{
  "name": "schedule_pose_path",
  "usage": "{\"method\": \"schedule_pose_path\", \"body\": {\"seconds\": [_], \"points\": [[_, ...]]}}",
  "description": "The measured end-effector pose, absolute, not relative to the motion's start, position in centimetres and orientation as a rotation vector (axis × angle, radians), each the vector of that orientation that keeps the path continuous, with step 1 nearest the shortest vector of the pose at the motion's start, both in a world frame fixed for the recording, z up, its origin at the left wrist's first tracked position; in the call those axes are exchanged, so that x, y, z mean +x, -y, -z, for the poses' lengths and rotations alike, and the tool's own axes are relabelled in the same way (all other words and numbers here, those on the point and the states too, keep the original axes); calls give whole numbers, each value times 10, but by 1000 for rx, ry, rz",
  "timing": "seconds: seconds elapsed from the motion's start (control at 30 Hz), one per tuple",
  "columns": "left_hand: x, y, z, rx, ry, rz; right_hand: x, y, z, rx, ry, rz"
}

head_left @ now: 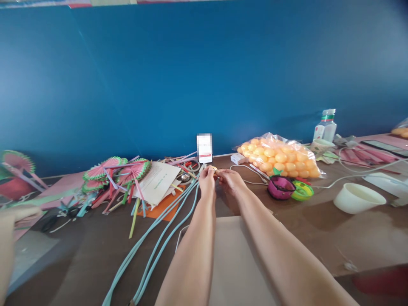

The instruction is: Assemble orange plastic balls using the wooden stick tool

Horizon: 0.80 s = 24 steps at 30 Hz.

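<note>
Working in a tight middle, with more room to the right

We face a wide blue panel (204, 76) whose lower edge meets the far side of our brown table (95, 255). Between our forearms a pale flat surface (239, 255) spreads toward us, its far edge just short of our hands. Another person's arm (7, 246), blurred, crosses the left margin. Ahead on the right lies a clear bag of orange balls (280, 157). Pale-blue cords (149, 238) run to the near edge along our left, narrowing that side; beyond them, pleated fans (138, 172) and white papers (159, 180) crowd together. Bare brown tabletop stretches between our right forearm and a white tub (346, 204), giving that elbow room to swing. A purple bowl (281, 189) sits nearer the wrist. Straight ahead, a phone (205, 148) stands upright by the panel, just beyond our fingers. Our left hand (208, 180) pinches narrowly on a small yellow-orange piece (214, 168), mostly hidden, at mid-table; our right hand (230, 180) meets it with fingers drawn in, though we cannot tell if they grip.
</note>
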State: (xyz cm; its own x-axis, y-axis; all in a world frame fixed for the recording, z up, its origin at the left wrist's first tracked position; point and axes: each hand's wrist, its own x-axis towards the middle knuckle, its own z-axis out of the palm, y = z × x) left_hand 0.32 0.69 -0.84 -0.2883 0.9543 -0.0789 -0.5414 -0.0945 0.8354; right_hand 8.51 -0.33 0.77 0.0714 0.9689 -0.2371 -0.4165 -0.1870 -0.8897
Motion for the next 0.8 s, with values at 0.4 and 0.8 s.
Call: {"method": "schedule_pose_path", "body": {"seconds": [0.4, 0.8], "points": [[1, -2, -1, 486, -916, -1590, 86, 11, -15, -1012, 648, -1530], [3, 0, 1, 490, -914, -1568, 84, 7, -9, -1110, 728, -1463]]}}
